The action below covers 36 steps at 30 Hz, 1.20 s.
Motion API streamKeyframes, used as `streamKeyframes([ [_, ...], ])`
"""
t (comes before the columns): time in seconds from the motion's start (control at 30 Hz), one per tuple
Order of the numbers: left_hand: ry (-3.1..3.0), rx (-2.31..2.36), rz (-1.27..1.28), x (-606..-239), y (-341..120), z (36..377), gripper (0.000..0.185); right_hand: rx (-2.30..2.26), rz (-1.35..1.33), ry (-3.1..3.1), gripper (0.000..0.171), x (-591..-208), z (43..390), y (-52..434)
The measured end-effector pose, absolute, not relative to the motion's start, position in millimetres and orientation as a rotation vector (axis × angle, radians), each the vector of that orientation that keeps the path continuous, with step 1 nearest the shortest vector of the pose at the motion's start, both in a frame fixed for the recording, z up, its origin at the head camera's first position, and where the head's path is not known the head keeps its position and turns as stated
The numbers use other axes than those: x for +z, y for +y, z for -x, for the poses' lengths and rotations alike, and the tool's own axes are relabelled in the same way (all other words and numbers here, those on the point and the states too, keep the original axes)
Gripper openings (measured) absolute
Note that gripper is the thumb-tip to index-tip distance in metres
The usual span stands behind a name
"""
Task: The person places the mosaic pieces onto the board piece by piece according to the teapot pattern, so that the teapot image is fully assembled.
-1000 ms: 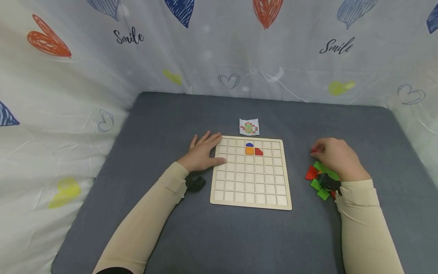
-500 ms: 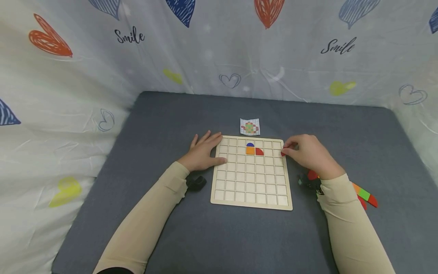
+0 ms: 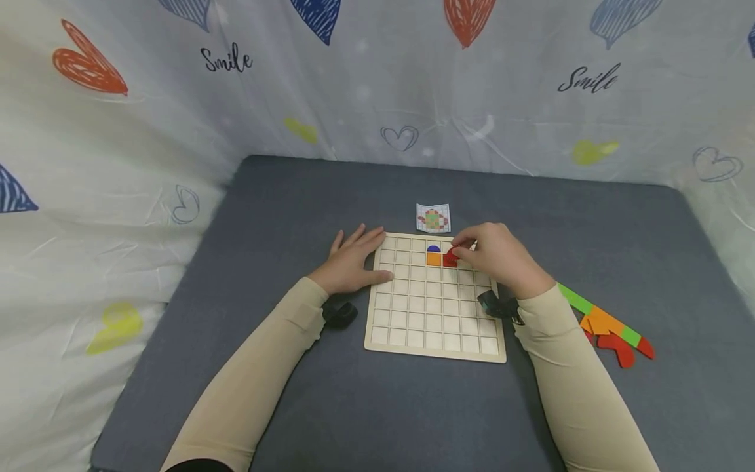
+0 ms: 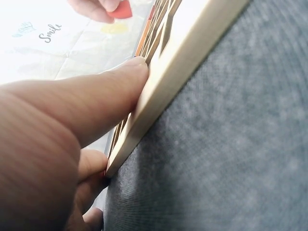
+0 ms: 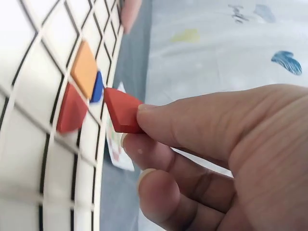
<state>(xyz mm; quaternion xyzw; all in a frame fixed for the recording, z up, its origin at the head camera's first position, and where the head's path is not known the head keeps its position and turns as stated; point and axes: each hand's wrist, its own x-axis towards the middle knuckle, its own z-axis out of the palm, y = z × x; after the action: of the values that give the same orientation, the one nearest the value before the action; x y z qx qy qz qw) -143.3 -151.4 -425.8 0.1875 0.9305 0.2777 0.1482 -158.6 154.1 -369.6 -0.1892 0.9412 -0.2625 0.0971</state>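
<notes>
Grey cloth is covering the table, and a pale wooden grid board is lying on it. From where I'm standing, the person's left hand is resting along the board's left side, fingers straight, thumb over the frame; that grip is grasping nothing, apparently just steadying the wood. The right hand is hovering over the far right part. Loose coloured pieces are lying right of the board, and a printed card is sitting beyond its far edge. An orange square is filling one cell, with a red quarter-round to its right and a blue half-round just beyond it. The right grip is pinching a red piece between thumb and finger, near the cell right of the blue; whether it's touching, I'm not able to tell. For a clean fit, I'd be squaring its straight edges to the cell walls, then pressing gently, sparing the neighbours.
</notes>
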Motion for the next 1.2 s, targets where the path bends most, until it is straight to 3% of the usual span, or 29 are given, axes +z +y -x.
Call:
streamKeyframes([
  [0.43,2.669,0.794,-0.522,-426.0,-149.6,145.1,0.092,-0.773,0.690,2.729,0.011,-378.4,166.0,119.6],
  [1.2,2.679,0.782,-0.526,-428.3,-152.1,145.0,0.092,-0.696,0.813,2.746,0.014,-396.4,171.8,99.2],
])
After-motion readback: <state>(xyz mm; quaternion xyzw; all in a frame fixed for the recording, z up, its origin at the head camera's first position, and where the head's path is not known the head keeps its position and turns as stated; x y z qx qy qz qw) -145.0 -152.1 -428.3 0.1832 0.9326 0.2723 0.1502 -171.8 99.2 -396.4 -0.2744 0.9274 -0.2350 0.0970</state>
